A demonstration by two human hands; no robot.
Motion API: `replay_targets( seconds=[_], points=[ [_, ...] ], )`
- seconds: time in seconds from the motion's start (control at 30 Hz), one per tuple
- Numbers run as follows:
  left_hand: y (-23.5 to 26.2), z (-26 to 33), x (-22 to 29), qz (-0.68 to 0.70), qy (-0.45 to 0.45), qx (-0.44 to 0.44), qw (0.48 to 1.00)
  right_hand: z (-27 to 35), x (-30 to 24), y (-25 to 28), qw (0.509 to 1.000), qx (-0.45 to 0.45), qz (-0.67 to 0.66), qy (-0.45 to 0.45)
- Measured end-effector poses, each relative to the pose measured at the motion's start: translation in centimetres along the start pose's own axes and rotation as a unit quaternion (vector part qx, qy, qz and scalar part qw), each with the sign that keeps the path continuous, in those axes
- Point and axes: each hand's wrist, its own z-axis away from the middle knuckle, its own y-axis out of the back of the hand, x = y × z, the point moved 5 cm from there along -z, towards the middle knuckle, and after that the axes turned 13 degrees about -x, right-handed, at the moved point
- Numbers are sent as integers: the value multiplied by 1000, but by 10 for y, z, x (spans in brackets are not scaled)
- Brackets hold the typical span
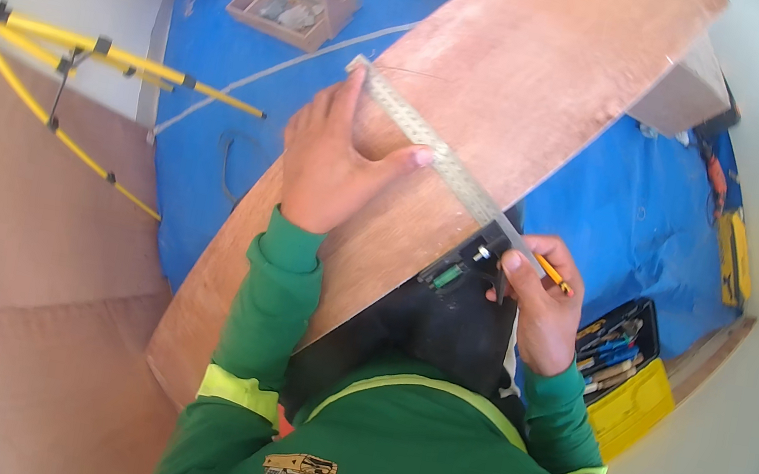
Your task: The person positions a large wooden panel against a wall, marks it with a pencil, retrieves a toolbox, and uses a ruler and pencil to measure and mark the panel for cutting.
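Observation:
A long plywood board (511, 67) slants across the view in front of me. Across its face lies the steel blade of a combination square (418, 132), with its black head against the board's near edge. My left hand (332, 163) rests on the board with fingers spread. Its thumb presses on the blade, and its index fingertip is at the blade's far end. At the near end, my right hand (545, 307) grips the square by its head and blade end. An orange-yellow pencil (554, 274) is held between that hand's fingers.
A yellow tripod (146, 66) stands at left by a wooden panel. On the blue floor sheet (598, 205) sit a wooden tray (298, 9) and, at right, an open yellow toolbox (630, 408) with hand tools. A yellow spirit level (733, 257) and a wooden box (687, 88) lie farther right.

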Motion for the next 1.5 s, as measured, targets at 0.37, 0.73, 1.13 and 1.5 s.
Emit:
replay_targets(
  seconds=[0.37,0.73,1.13,1.5],
  points=[
    [-6,-4,-18,-3,-7,59,998,-3,-25,40,987,94,122,36],
    [-4,-7,-16,-8,-16,71,997,-15,-43,25,973,37,223,52],
    [6,-9,-7,8,3,17,1000,-17,-34,-8,986,-14,165,-12],
    [1,-10,-3,-4,-2,27,1000,-18,-25,-3,991,-13,129,-32]
  ],
)
